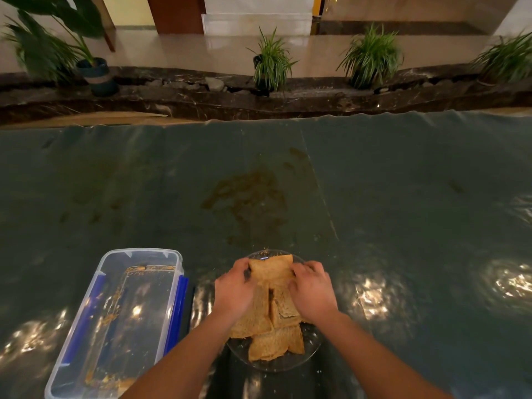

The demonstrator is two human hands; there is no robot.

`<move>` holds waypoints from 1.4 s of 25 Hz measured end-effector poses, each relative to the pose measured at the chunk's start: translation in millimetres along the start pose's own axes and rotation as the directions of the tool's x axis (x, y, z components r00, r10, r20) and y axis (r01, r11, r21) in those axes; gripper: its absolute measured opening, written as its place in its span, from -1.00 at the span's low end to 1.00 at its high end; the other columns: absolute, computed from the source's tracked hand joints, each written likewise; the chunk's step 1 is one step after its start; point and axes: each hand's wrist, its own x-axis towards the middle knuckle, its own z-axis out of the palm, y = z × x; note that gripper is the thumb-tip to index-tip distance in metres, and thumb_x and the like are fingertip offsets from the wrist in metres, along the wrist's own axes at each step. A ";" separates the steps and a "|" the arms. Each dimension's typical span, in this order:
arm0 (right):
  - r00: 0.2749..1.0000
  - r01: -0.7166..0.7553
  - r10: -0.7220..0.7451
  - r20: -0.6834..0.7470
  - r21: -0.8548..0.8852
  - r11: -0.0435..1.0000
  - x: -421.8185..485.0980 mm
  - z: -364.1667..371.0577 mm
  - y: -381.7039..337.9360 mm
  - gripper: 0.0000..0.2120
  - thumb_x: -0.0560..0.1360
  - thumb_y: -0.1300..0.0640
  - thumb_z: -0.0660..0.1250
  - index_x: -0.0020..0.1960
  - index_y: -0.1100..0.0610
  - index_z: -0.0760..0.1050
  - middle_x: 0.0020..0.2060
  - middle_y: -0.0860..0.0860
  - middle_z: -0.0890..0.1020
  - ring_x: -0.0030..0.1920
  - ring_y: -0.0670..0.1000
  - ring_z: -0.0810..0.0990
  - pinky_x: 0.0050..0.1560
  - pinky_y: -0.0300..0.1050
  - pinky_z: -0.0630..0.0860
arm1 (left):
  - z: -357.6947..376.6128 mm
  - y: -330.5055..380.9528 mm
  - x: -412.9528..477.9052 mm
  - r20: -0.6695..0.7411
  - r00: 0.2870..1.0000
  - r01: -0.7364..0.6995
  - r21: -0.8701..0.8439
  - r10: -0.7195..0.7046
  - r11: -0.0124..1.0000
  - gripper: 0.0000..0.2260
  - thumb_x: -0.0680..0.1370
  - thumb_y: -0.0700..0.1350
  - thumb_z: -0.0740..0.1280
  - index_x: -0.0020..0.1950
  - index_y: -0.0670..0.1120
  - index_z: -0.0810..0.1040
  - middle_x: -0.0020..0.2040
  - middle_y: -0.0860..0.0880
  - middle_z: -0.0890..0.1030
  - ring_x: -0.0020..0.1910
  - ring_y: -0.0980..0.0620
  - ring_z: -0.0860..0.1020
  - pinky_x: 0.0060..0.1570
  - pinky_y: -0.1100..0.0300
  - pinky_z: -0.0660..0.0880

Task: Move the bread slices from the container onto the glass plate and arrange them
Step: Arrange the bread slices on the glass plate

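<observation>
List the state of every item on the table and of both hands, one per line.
Container: open, no lid on it, only crumbs visible inside.
Glass plate: upright on the table, loaded with bread.
Bread slices: piled on the plate, overlapping.
Far slice: held at its two sides.
Left hand: gripping the far slice's left edge.
Right hand: gripping its right edge.

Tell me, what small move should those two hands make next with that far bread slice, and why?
Probably lower the far bread slice flat onto the glass plate and let go. The left hand and right hand pinch its two sides at the plate's far edge, the other slices already lie there, and the clear container seems to hold only crumbs.
</observation>
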 end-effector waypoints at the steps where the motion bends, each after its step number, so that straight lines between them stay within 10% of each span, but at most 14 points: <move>1: 1.000 -0.001 0.001 0.004 0.000 1.000 0.3 0.2 1.4 -0.73 0.51 0.02 0.18 0.18 0.04 0.47 0.07 -0.04 0.61 0.26 0.04 0.35 0.22 0.02 0.37 | 0.2 -0.5 0.2 0.002 1.000 -0.007 0.007 0.007 1.000 -0.69 0.52 -0.09 0.25 0.25 0.09 0.45 -0.17 0.19 0.54 -0.16 0.12 0.52 -0.08 0.20 0.40; 13: 0.999 -0.050 0.051 -0.003 0.132 0.990 1.9 -13.2 -9.4 -0.67 0.50 0.12 0.26 0.27 0.05 0.46 0.08 -0.03 0.61 0.27 0.06 0.36 0.27 0.01 0.38 | -7.4 0.4 -7.9 -0.027 0.998 -0.057 -0.064 0.056 0.996 -0.71 0.51 -0.11 0.31 0.23 0.04 0.48 -0.14 0.27 0.51 -0.07 0.16 0.54 -0.08 0.25 0.41; 19: 0.984 -0.067 0.108 -0.144 0.264 0.962 -70.6 -24.9 13.3 -0.84 0.47 0.15 0.38 0.05 0.02 0.59 -0.22 -0.11 0.62 -0.11 -0.06 0.53 -0.20 -0.14 0.53 | -26.3 -26.5 -46.9 -0.142 0.990 -0.009 -0.026 0.005 1.000 -0.70 0.49 -0.18 0.34 0.19 0.05 0.49 0.10 0.13 0.48 0.12 0.12 0.44 0.18 0.14 0.41; 23: 0.994 -0.101 0.106 -0.008 0.212 0.972 -109.5 -7.5 15.9 -0.95 0.47 0.06 0.37 -0.07 -0.06 0.57 -0.28 -0.14 0.59 -0.12 -0.10 0.50 -0.14 -0.11 0.52 | -24.3 -34.0 -70.3 -0.106 0.989 0.079 -0.237 -0.106 0.968 -0.76 0.53 -0.22 0.28 -0.13 0.16 0.49 -0.17 0.13 0.60 -0.14 0.13 0.58 -0.23 0.28 0.44; 35: 0.999 -0.047 0.045 0.014 0.184 0.982 -113.4 2.9 8.2 -0.94 0.43 0.01 0.35 -0.09 -0.09 0.55 -0.21 -0.17 0.59 -0.03 -0.07 0.49 -0.01 -0.09 0.46 | -19.3 -35.4 -77.8 -0.093 0.988 0.091 -0.285 -0.122 0.954 -0.70 0.56 -0.23 0.27 0.26 0.01 0.53 -0.12 0.32 0.52 -0.09 0.36 0.49 -0.16 0.38 0.38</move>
